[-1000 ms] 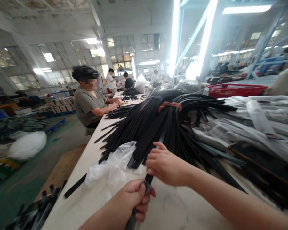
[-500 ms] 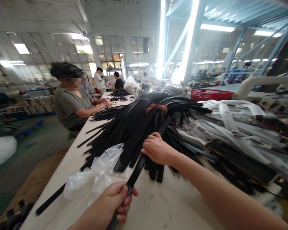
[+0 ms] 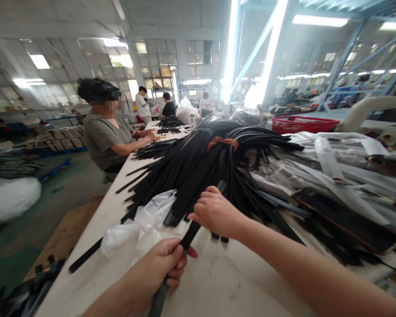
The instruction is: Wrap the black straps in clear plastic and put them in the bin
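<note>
A long black strap [image 3: 190, 234] runs slantwise between my two hands over the pale table [image 3: 218, 281]. My left hand [image 3: 171, 264] is closed round its lower stretch, thumb on top, and the strap's tail drops toward the bottom edge of the view. Higher up, my right hand [image 3: 214, 211] grips the same strap, with a short end poking out above the fingers. Just beyond my right hand spreads a big pile of black straps [image 3: 185, 171], part of it tied with a brown band [image 3: 222, 142]. A crumpled clear plastic bag [image 3: 141, 226] lies left of my hands.
Across the table's left edge a co-worker [image 3: 107, 127] in a grey shirt handles small pieces. White-wrapped straps [image 3: 330, 158] and a dark flat piece [image 3: 346, 215] fill the right side. Behind them stands a red basket [image 3: 303, 124]. A single strap [image 3: 86, 255] lies along the left edge.
The strap's upper end now shows just above my right hand, where before it merged with the pile. Both hands keep their grip. The whole view has shifted slightly.
</note>
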Demonstrator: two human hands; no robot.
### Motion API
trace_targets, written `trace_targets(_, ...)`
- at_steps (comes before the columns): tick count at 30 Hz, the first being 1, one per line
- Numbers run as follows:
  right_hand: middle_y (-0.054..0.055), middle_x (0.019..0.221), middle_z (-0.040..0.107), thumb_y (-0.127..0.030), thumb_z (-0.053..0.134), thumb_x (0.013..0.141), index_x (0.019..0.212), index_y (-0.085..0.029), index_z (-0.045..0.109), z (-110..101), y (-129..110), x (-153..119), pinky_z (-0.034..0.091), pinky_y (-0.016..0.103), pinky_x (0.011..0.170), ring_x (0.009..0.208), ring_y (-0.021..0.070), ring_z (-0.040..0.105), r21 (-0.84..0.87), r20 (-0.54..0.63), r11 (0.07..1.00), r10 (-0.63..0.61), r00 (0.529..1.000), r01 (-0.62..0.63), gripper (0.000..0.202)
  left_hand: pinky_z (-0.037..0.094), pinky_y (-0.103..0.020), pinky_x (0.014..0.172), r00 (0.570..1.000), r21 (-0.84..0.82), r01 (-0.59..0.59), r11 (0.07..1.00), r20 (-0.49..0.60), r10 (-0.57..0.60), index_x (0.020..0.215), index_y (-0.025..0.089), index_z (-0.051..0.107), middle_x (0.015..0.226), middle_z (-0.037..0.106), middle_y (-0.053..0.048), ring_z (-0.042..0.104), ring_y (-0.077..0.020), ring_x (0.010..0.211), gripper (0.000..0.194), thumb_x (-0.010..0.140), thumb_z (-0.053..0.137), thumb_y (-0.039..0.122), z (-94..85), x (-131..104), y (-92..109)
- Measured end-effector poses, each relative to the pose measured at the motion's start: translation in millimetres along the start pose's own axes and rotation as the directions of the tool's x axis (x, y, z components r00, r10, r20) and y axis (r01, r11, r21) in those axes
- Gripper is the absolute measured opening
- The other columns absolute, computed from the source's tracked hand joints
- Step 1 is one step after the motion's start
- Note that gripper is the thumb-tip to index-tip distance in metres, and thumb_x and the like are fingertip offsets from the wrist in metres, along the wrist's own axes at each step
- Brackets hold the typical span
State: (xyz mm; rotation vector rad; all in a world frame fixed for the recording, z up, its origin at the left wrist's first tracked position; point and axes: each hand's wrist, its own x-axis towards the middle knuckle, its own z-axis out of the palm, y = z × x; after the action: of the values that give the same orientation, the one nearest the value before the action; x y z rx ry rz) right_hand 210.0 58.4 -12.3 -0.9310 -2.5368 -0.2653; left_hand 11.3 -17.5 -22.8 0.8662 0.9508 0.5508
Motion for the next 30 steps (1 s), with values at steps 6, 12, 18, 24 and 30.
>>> trace_targets(6,0.001,0.062,0.061,-0.037,0.053,0.091,0.065,-0.018,0.058,0.8,-11.5,-3.9,0.028,0.034,0.083,0.066,0.0152,0.051,0.04,0.008,0.996,-0.085,0.996,0.084,0.032,0.013,-0.024,0.049,0.999,0.046,-0.031,0.998,0.045,0.029,0.09,0.012,0.06,0.061,0.035,0.007,0.023,-0.0048,0.051,0.037,0.075,0.069,0.045,0.6,-1.5,1.0)
trace_targets(12,0.002,0.057,0.06,-0.039,0.049,0.093,0.059,-0.017,0.058,10.3,-1.6,1.6,0.029,0.032,0.07,0.061,0.0142,0.05,0.045,-0.029,0.999,-0.009,1.0,0.01,0.042,0.011,-0.024,0.047,0.998,0.065,-0.015,0.998,0.055,0.012,0.095,0.014,0.057,0.061,0.034,0.008,0.02,-0.0038,0.048,0.042,0.076,0.066,0.05,-11.2,7.1,-4.4)
trace_targets(18,0.003,0.073,0.066,-0.03,0.055,0.089,0.081,-0.017,0.062,7.0,-32.9,-4.8,0.035,0.031,0.073,0.069,0.0162,0.056,0.354,0.14,0.925,-0.2,0.97,0.14,0.016,0.015,-0.021,0.047,0.992,0.061,-0.055,0.997,0.121,0.047,0.079,0.019,0.042,0.06,0.035,0.009,0.024,-0.0043,0.049,0.028,0.078,0.067,0.032,-2.0,0.7,-0.3)
trace_targets(24,0.012,0.111,0.064,-0.019,0.055,0.085,0.119,-0.015,0.053,-5.4,-22.1,-11.4,0.043,0.032,0.086,0.101,0.0214,0.058,0.665,0.127,0.742,-0.223,0.966,0.084,0.034,0.026,-0.019,0.045,0.995,0.174,-0.076,0.982,0.079,0.063,0.096,0.018,0.05,0.072,0.048,0.005,0.038,-0.0046,0.052,0.039,0.062,0.07,0.013,-3.9,-5.4,12.7)
trace_targets(30,0.006,0.097,0.065,-0.022,0.062,0.081,0.106,-0.018,0.052,-0.3,-34.5,-16.5,0.046,0.029,0.076,0.085,0.0183,0.06,0.738,0.094,0.674,-0.16,0.983,0.039,0.027,0.035,-0.019,0.047,0.992,0.218,-0.125,0.968,0.036,0.12,0.096,0.016,0.054,0.072,0.051,0.005,0.047,-0.007,0.054,0.051,0.049,0.07,0.005,6.4,0.7,7.6)
